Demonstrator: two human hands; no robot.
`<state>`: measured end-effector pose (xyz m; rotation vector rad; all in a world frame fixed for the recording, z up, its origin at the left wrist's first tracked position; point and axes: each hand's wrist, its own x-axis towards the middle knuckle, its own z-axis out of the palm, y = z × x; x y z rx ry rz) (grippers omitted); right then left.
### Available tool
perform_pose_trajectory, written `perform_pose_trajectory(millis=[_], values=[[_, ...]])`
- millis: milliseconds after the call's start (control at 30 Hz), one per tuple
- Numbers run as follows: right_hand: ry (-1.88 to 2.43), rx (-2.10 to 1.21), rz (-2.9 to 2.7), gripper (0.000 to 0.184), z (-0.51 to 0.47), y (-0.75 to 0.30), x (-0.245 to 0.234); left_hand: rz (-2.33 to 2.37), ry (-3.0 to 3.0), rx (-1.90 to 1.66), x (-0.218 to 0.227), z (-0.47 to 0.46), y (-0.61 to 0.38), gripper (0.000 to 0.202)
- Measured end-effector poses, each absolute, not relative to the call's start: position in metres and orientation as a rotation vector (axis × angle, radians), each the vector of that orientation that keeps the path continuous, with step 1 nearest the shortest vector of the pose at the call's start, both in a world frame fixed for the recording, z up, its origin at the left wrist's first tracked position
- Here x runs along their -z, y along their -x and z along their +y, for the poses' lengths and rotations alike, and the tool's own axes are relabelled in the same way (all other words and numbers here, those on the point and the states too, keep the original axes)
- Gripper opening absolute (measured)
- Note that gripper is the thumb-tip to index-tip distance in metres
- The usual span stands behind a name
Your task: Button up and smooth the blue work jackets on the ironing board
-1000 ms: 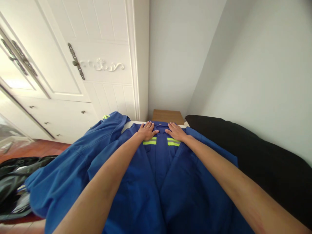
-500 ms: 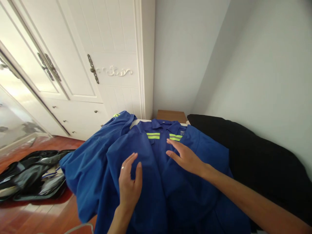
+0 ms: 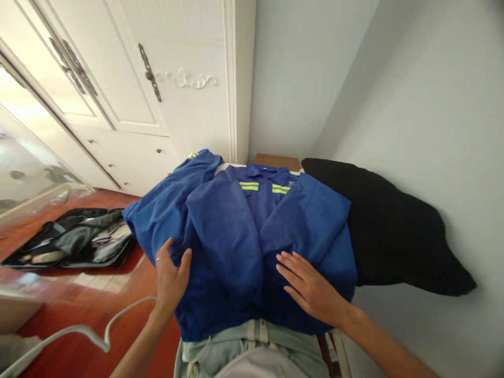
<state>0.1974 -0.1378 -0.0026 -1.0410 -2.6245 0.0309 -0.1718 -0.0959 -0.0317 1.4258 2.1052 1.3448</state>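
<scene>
Spread in front of me is a blue work jacket (image 3: 224, 231) with a collar and yellow-green reflective stripes on its chest; both sleeves are folded inward over the front. My right hand (image 3: 309, 286) rests flat, fingers stretched, on or just over the jacket's lower right part. At the left edge of the blue cloth is my left hand (image 3: 171, 273), thumb and fingers apart, holding nothing. Another blue garment (image 3: 161, 210) with a reflective stripe lies at the left, partly beside or under the jacket.
Black cloth (image 3: 378, 231) hangs at the right by the wall. White wardrobe doors (image 3: 189, 42) stand behind on the left. An open black suitcase (image 3: 74, 236) with things inside lies on the red-brown floor. A white hose or cable (image 3: 106, 338) curves at lower left.
My view has tilted downward, showing my lap. The left hand has moved left to the cloth's edge. My right hand has come down from chest height to the jacket's lower part.
</scene>
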Motion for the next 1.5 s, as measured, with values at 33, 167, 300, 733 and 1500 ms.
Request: perform_pose_trajectory(millis=[33, 167, 300, 733, 1500], values=[[1.004, -0.102, -2.63, 0.049, -0.148, -0.198, 0.006, 2.08, -1.441, -1.324, 0.037, -0.105, 0.168, 0.074], [1.072, -0.535, -2.617, 0.037, -0.192, -0.2, 0.031, 1.991, -1.485, -1.195, 0.073, -0.148, 0.164, 0.075], [1.263, -0.763, -2.449, 0.034, -0.216, -0.199, 0.054, 1.954, -1.242, -1.0, 0.102, -0.178, 0.179, 0.082], [1.68, -0.99, -1.516, 0.064, -0.176, -0.096, 0.112, 1.479, -0.698, -1.067, 0.054, -0.19, 0.17, 0.054], [1.564, -1.59, -0.992, 0.053, -0.211, -0.132, 0.113, 1.297, -0.231, -0.869, 0.057, -0.22, 0.157, 0.051]])
